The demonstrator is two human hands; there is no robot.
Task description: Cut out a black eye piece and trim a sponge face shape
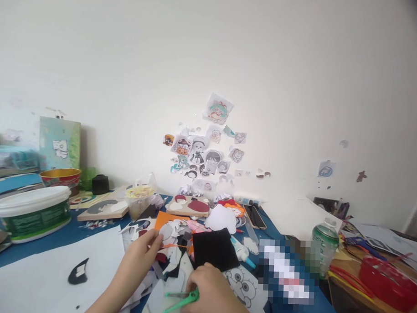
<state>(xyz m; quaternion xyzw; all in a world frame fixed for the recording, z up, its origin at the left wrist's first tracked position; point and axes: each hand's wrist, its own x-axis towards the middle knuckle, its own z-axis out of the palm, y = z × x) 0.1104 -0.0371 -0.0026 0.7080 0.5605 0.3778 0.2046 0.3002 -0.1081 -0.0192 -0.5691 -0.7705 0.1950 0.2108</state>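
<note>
My right hand (211, 286) is closed around a pair of green scissors (181, 304), low in the middle of the view, with the blades side apart and pointing left. Further up, my left hand (145, 248) has its fingertips pinched together at the edge of a heap of grey paper scraps (173, 230). Whatever is between those fingertips is too small to make out. A black square sheet (214, 250) lies just beyond my right hand. Beside that hand is a printed cartoon face (243, 285) on white paper.
A large white sheet (99, 253) with a black cut-out (78, 271) covers the left front. Behind it stand a green-and-white tub (31, 219) and a red tin (60, 176). On the right are a plastic bottle (324, 245), a red basket (389, 281) and a phone (255, 216).
</note>
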